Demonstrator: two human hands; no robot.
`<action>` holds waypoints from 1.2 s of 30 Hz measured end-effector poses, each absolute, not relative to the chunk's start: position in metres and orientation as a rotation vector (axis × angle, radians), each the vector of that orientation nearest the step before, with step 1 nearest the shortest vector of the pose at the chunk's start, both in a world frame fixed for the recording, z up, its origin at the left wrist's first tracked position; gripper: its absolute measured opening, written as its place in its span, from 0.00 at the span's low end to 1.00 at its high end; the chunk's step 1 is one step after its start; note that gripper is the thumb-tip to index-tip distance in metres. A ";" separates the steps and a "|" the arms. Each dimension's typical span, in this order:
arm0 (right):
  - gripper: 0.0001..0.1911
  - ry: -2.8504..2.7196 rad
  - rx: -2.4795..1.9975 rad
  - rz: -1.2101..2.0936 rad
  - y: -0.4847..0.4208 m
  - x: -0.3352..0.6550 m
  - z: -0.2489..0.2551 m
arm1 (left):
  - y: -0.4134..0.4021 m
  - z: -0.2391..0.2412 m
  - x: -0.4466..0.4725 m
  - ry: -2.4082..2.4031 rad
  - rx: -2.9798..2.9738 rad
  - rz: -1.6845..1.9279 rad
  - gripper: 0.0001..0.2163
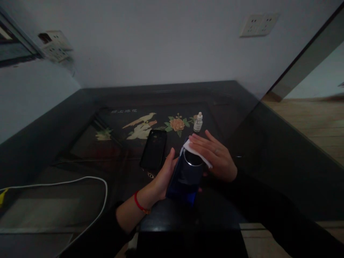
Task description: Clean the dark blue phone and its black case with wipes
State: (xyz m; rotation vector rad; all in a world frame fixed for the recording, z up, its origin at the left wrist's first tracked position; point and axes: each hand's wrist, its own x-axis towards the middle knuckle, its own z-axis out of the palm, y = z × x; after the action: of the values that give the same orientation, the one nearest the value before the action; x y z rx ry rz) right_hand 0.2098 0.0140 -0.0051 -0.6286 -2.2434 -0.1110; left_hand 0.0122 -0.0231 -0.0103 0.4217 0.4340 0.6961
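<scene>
My left hand (164, 178) grips a blue smartphone (185, 181) from its left side and from beneath, with the back and its round camera ring turned up. Over the top of the phone, my right hand (216, 156) presses a folded white wipe (199, 154) against the camera area, its fingers lying along the cloth. A black phone case (154, 149) lies on the table to the left of the phone. Just beyond my right fingertips stands a small clear dropper bottle (198, 122) with a white cap.
The dark glossy table (220, 96) bears a bird-and-flower picture and meets the wall behind. A white cable (88, 177) curves across its left front. Sockets (259, 25) are on the wall; wooden floor (309, 114) shows at right.
</scene>
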 end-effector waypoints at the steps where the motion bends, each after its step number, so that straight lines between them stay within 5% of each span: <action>1: 0.22 -2.277 -0.603 -0.127 0.010 0.206 -0.003 | -0.024 -0.011 0.013 0.456 0.426 0.695 0.30; 10: 0.15 -2.442 -0.243 -0.301 0.005 0.208 0.003 | -0.022 -0.008 0.010 0.487 0.319 0.710 0.31; 20: 0.21 -2.169 -0.590 -0.239 0.013 0.220 0.003 | -0.019 -0.006 0.009 0.404 0.354 0.734 0.33; 36: 0.13 -2.210 -0.408 -0.279 0.010 0.221 0.004 | -0.015 0.002 0.005 0.512 0.259 0.762 0.34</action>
State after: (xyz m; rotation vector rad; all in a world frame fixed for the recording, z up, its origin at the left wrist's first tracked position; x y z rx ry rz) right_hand 0.2214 0.0097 0.0037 -0.4081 -2.2102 -0.2788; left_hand 0.0050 -0.0148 0.0022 0.2590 0.5120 0.7625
